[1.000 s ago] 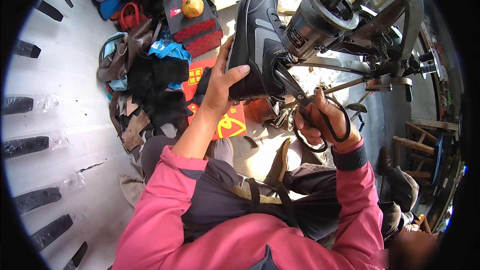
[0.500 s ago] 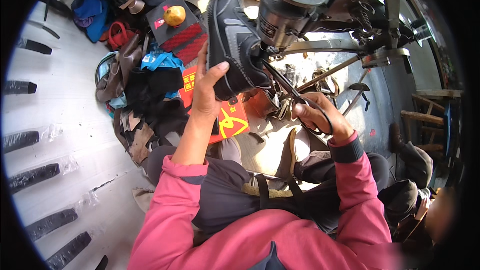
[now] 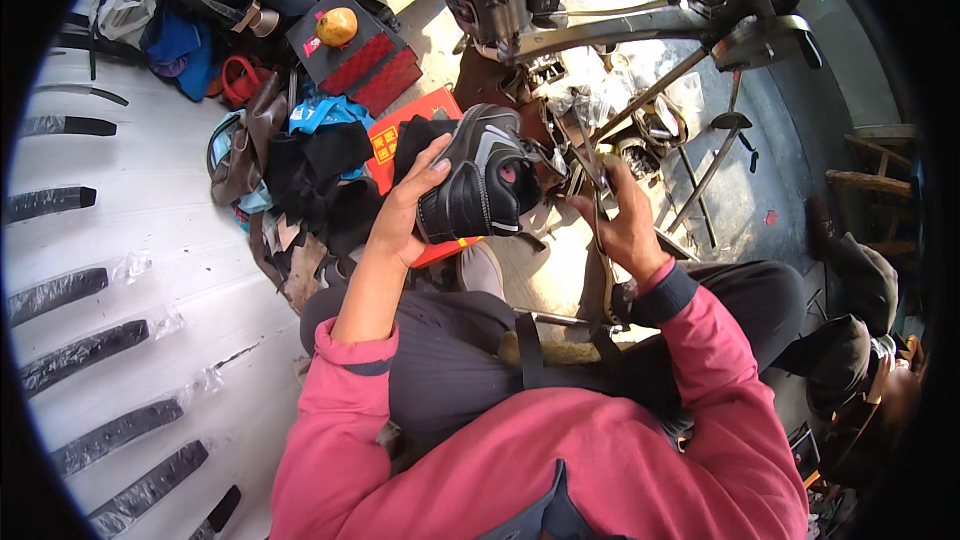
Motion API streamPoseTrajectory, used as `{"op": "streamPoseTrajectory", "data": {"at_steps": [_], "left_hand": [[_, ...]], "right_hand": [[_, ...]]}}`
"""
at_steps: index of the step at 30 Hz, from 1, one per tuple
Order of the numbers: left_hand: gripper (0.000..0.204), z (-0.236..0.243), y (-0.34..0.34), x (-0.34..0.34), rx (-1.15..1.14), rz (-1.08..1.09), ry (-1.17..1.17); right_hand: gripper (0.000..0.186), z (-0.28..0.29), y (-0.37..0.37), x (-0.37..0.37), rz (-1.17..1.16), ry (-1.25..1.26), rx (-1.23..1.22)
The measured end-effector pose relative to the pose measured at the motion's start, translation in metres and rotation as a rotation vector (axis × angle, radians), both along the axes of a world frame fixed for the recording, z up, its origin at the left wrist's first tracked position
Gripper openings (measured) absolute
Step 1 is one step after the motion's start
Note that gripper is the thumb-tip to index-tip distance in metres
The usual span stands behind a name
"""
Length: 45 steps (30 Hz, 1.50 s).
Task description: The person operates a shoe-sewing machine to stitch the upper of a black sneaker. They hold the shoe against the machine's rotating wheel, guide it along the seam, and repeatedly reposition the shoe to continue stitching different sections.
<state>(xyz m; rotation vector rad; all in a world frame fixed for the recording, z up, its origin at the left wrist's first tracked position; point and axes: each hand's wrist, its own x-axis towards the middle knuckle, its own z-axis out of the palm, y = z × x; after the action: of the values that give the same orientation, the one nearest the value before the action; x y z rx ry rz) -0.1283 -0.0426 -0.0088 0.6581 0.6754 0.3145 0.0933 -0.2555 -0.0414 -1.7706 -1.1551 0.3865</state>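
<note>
My left hand [image 3: 408,202] is wrapped round the heel end of a black and grey shoe [image 3: 470,195], with the thumb along its side. The shoe is tilted so that its opening and a bit of reddish lining show. In my right hand [image 3: 630,225] is a pair of dark scissors [image 3: 588,155], the blades pointing up and away to the left. A small gap lies between the blades and the shoe. Beyond both hands stands a metal sewing machine [image 3: 490,0] with a round head and a long arm, apart from the shoe.
A red box [image 3: 432,105] with yellow print lies behind the shoe. At the left are bags and dark cloths [image 3: 300,165], and a fruit [image 3: 337,27] on a dark box. Black strips [image 3: 85,355] lie on the pale surface. Another person's leg [image 3: 860,285] is at the right.
The shoe has come away from the machine's head, moved down toward me and turned so its opening shows. My right hand has turned the scissors more upright. The machine sits higher in view.
</note>
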Motion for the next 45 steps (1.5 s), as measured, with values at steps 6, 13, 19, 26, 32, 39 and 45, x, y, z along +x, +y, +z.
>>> {"op": "streamPoseTrajectory", "data": {"at_steps": [6, 13, 19, 26, 32, 39, 45], "left_hand": [[0.075, 0.033, -0.06, -0.014, 0.158, -0.129, -0.077], [0.117, 0.072, -0.099, -0.044, 0.747, -0.319, -0.065], [0.082, 0.082, -0.118, -0.034, 0.711, -0.057, -0.261], [0.064, 0.083, -0.102, -0.06, 0.212, 0.149, -0.374], [0.063, 0.08, -0.091, -0.103, 0.521, 0.246, -0.207], [0.059, 0.097, -0.104, -0.118, 0.456, 0.246, -0.024], [0.057, 0.104, -0.102, -0.122, 0.554, 0.225, 0.123]], "right_hand": [[0.049, 0.05, 0.026, -0.018, 0.298, -0.076, 0.07], [0.022, 0.063, 0.0, -0.039, 0.042, 0.678, 0.216], [0.024, 0.105, -0.031, -0.061, -0.004, 0.834, -0.032], [0.037, 0.148, -0.059, -0.101, 0.158, 1.127, 0.055], [0.028, 0.133, -0.066, -0.118, 0.094, 1.231, 0.189], [0.027, 0.107, -0.079, -0.114, 0.213, 1.048, 0.03], [0.064, 0.095, -0.116, -0.095, 0.622, 1.031, -0.164]]}}
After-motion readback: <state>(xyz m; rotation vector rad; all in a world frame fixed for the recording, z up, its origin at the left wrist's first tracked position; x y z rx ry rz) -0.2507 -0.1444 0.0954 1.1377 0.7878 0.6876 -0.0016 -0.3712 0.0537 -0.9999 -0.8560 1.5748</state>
